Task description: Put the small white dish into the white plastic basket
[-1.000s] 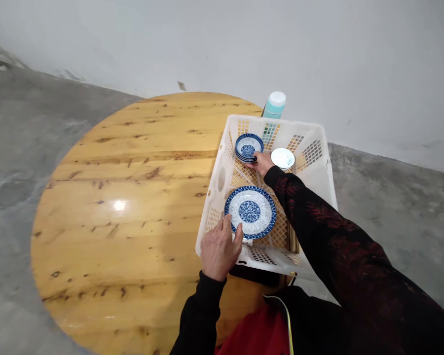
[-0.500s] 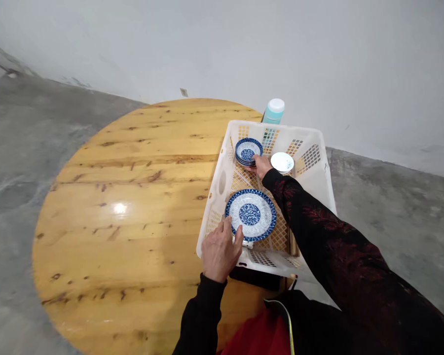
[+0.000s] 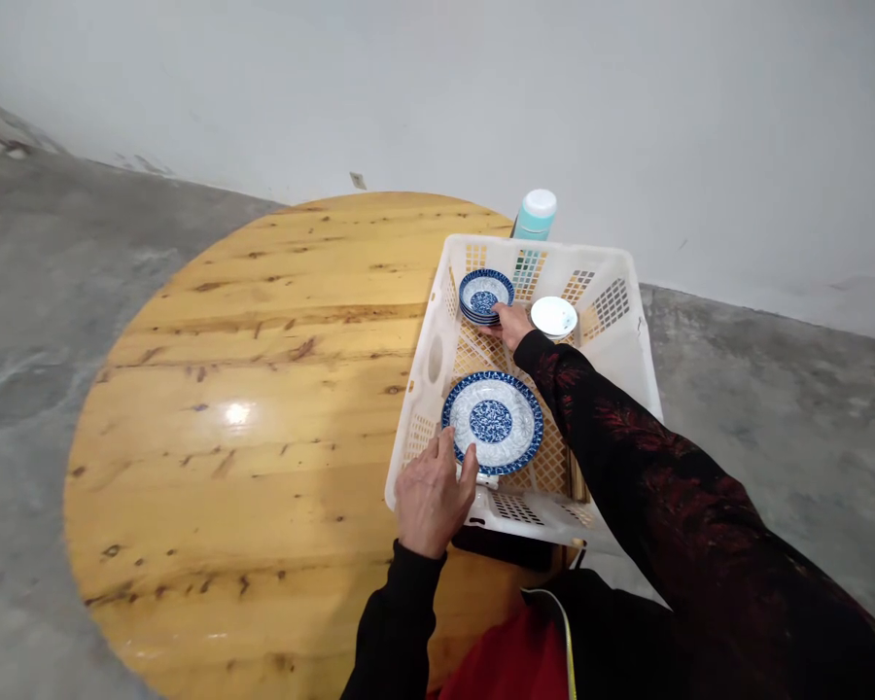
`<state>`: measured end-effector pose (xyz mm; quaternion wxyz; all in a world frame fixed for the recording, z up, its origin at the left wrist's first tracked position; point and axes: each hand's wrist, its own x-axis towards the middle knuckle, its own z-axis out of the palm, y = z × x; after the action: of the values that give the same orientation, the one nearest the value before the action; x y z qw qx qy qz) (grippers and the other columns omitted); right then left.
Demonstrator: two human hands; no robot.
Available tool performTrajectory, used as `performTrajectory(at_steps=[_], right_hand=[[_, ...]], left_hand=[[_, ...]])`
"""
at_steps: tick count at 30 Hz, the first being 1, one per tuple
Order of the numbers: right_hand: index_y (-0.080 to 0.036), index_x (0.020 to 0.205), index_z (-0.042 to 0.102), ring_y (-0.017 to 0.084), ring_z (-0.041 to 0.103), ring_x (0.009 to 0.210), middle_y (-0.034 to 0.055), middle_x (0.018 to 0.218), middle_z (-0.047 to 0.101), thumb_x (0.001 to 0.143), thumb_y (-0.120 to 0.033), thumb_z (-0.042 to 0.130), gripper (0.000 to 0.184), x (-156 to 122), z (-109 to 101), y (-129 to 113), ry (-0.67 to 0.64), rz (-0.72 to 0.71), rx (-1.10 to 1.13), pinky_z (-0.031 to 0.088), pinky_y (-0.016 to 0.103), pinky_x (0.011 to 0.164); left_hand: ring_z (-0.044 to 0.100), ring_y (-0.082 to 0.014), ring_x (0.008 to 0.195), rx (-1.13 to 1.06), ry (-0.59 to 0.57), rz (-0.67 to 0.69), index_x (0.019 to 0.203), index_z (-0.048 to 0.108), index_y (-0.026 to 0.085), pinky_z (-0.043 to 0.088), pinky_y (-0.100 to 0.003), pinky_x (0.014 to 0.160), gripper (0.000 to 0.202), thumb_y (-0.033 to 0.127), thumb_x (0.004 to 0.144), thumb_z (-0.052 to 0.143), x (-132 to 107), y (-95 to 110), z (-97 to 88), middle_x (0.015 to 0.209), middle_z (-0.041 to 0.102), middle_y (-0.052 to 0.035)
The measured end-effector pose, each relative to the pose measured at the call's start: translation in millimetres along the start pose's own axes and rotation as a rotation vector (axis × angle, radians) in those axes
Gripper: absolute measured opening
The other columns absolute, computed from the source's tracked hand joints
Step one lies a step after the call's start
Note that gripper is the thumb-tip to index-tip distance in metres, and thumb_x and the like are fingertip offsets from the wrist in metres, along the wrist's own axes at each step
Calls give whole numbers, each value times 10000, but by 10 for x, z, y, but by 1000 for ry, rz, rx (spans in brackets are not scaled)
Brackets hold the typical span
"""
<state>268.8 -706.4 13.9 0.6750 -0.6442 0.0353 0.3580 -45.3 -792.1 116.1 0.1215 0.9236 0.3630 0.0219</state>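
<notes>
A white plastic crate (image 3: 636, 321) stands at the right edge of a round wooden table (image 3: 262, 389). Inside it lies a large blue-and-white plate (image 3: 492, 421); my left hand (image 3: 432, 496) grips its near left rim with thumb and fingers. At the crate's far end sits a stack of small blue-and-white saucers (image 3: 485, 293). My right hand (image 3: 511, 323) reaches across the crate and pinches the near edge of that stack. A small white bowl (image 3: 554, 316) sits just right of my right hand.
A teal bottle with a white cap (image 3: 535, 215) stands behind the crate's far wall. Grey concrete floor surrounds the table, and a white wall runs behind it. The table's left half is bare wood. A dark object lies under the crate's near edge.
Both hands keep their holds on the plate and the saucer stack. Only the camera view has shifted slightly.
</notes>
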Motion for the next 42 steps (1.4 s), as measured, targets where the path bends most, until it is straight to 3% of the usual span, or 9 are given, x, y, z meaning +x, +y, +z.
performTrajectory(at_steps=[11,18,26,34,38,42], right_hand=[[-161,950,501,103,596,567,-5,721,605,855,-150,578,123,23,43,10,10,21,8,617,274,532],[-155,1002,487,130,618,546,1,700,600,901,-302,571,197,-136,-18,-37,-51,17,-65,608,285,540],[-160,996,529,204,649,527,32,663,600,898,-433,587,296,-620,-209,-105,-145,10,-236,565,317,480],[-122,799,592,151,619,481,71,619,651,863,-184,653,109,-1124,-522,-382,-421,-51,-383,496,208,398],[-110,863,636,128,620,507,75,684,683,820,-122,673,58,-1455,-763,-474,-563,-91,-450,500,191,411],[-123,940,667,120,641,578,76,794,711,829,-148,647,116,-1843,-1077,-489,-636,-188,-459,547,217,518]], left_hand=[[668,-196,783,12,3,-4,1213,545,206,417,-284,652,407,465,969,346,1,1,-13,1041,714,-66],[671,-199,807,-14,31,-4,1224,542,200,421,-281,663,419,465,972,337,-11,-15,3,1034,714,-69],[674,-191,817,-34,22,-11,1208,551,203,416,-267,651,395,451,965,363,-13,-7,-19,1023,717,-67],[680,-186,820,-59,54,-21,1199,568,202,400,-272,658,367,427,954,415,-11,13,-14,951,728,-35],[678,-173,810,-80,69,-48,1193,576,214,396,-266,664,348,416,947,437,-1,21,0,926,729,-21],[679,-171,827,-81,79,-55,1183,585,212,395,-259,676,341,413,938,460,10,31,7,898,732,-15]])
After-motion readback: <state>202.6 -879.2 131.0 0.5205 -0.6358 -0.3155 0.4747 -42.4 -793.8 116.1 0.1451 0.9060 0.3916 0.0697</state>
